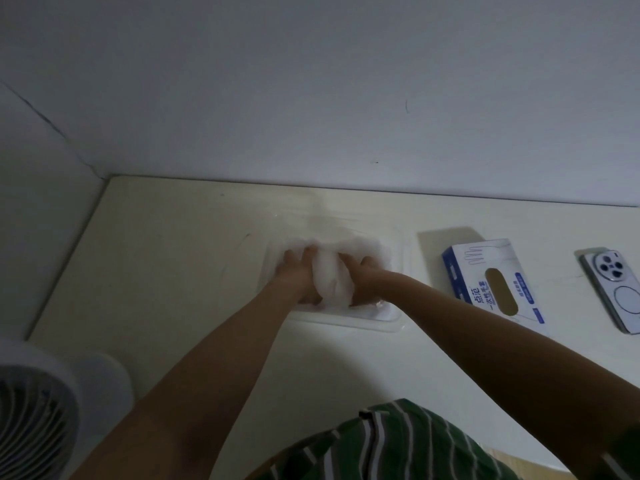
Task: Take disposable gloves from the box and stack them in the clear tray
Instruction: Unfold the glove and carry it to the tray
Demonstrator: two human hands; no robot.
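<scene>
White, filmy gloves (333,278) bunch into an upright wad clenched between both hands. The left grip (298,276) clasps it from the left side and the right grip (364,279) from the right, palms pressed into the plastic. The fingertips of both sink into the crumpled heap just beyond the wad and are partly hidden. The picture is soft, so how far each finger curls is not clear.

Wad and heap lie inside the clear tray (349,322), which sits flat on the cream bench (173,271) directly under the grips. Its near rim shows just behind the wrists and its far rim just beyond the heap. Bare forearms (225,341) run back from the grips toward the camera, above a green shirt (398,445) with pale stripes at the bottom edge.

To the right of the right grip, apart from the tray, the box (491,282) lies flat on the bench, blue and white, its oval opening facing up. Farther right again, near the frame edge, a phone (614,292) lies face down with its round camera cluster uppermost.

Well to the left of the left grip and nearer the camera, a white fan (38,410) fills the lower corner, its grille blurred. Beyond the grips, the bench meets a plain grey-white wall (311,81).
</scene>
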